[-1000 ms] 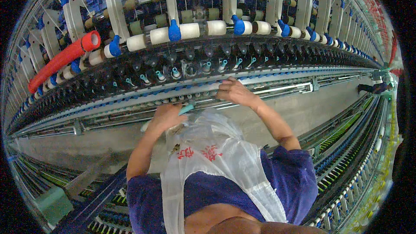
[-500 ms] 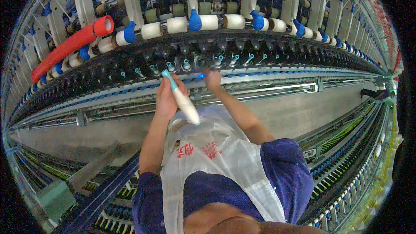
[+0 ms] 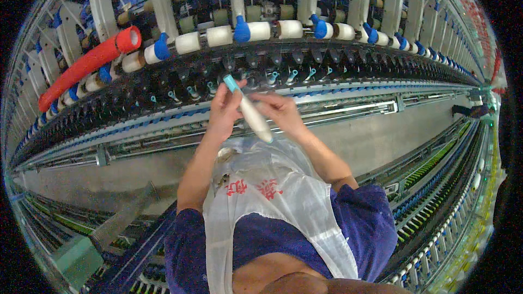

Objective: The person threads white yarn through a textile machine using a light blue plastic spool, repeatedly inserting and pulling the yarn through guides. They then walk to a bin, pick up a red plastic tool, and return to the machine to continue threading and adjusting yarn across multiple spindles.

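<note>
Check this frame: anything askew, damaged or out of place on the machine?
One thing stands out: a red tube lies slanted across the upper left rollers, unlike the even white rollers. No damage shows. Both hands hold a yarn bobbin.

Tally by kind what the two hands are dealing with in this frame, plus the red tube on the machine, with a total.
Yarn bobbin with teal tip, held by left hand and right hand: 1
White plastic bag at the chest: 1
Red tube: 1
Total: 3
</note>
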The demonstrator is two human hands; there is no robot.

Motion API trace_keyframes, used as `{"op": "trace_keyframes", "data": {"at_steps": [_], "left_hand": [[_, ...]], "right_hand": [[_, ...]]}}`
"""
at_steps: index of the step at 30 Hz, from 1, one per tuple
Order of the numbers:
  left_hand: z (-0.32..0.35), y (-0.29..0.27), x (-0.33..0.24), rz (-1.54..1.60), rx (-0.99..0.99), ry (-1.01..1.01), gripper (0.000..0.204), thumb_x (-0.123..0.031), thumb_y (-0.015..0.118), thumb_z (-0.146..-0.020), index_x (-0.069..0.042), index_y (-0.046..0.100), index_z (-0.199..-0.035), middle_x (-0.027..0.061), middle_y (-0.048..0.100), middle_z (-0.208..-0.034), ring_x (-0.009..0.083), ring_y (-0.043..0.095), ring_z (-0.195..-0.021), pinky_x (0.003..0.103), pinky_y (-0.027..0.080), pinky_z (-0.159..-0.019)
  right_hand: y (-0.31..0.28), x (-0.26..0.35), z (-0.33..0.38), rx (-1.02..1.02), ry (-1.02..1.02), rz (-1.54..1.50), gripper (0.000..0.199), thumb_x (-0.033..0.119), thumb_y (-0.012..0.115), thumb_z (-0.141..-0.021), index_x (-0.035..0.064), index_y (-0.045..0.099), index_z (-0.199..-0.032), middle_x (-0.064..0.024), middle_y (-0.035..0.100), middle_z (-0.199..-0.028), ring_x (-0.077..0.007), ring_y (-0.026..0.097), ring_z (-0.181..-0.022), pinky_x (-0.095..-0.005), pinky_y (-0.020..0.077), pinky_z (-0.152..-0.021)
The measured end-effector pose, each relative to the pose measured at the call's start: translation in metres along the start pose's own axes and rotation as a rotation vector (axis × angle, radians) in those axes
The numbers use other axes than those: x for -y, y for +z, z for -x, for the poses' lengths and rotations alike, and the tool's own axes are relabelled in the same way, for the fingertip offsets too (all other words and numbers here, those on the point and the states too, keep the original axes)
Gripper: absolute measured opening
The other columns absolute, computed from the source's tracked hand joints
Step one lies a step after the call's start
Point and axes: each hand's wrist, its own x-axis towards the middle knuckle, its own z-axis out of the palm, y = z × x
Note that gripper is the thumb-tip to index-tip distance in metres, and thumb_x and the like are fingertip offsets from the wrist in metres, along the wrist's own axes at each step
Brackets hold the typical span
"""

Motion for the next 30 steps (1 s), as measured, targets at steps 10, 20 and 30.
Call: {"op": "trace_keyframes", "data": {"at_steps": [10,20,30], "left_hand": [[-0.013,0.01,0.034,-0.559,-0.164,0.179,0.034,-0.039,0.048,-0.096,-0.005,0.048,-0.101,0.0026,0.056,-0.076,0.0099,0.055,-0.071,0.025,0.044,-0.056],[0.017,-0.034,0.024,-1.749,0.568,-0.151,0.031,-0.025,0.06,-0.077,-0.003,0.063,-0.099,0.0178,0.065,-0.089,0.0362,0.064,-0.084,0.047,0.051,-0.074],[0.032,-0.088,0.028,-1.792,0.47,-0.257,0.033,-0.016,0.057,-0.069,-0.007,0.066,-0.099,0.0193,0.066,-0.091,0.0365,0.063,-0.088,0.046,0.05,-0.079]], "right_hand": [[0.03,-0.026,0.0,-0.411,-0.406,0.412,0.007,0.006,0.063,-0.082,0.0018,0.059,-0.084,-0.0079,0.048,-0.074,-0.0193,0.047,-0.068,-0.0299,0.0392,-0.06],[-0.058,-0.059,-0.008,0.147,-0.451,0.746,0.011,0.019,0.058,-0.089,0.0099,0.06,-0.095,-0.0086,0.057,-0.089,-0.0249,0.056,-0.085,-0.0337,0.0461,-0.076],[-0.085,-0.026,-0.011,0.086,-0.466,0.64,0.016,0.019,0.063,-0.08,0.0097,0.058,-0.093,-0.0045,0.063,-0.087,-0.0252,0.061,-0.087,-0.0369,0.0493,-0.08]]}}
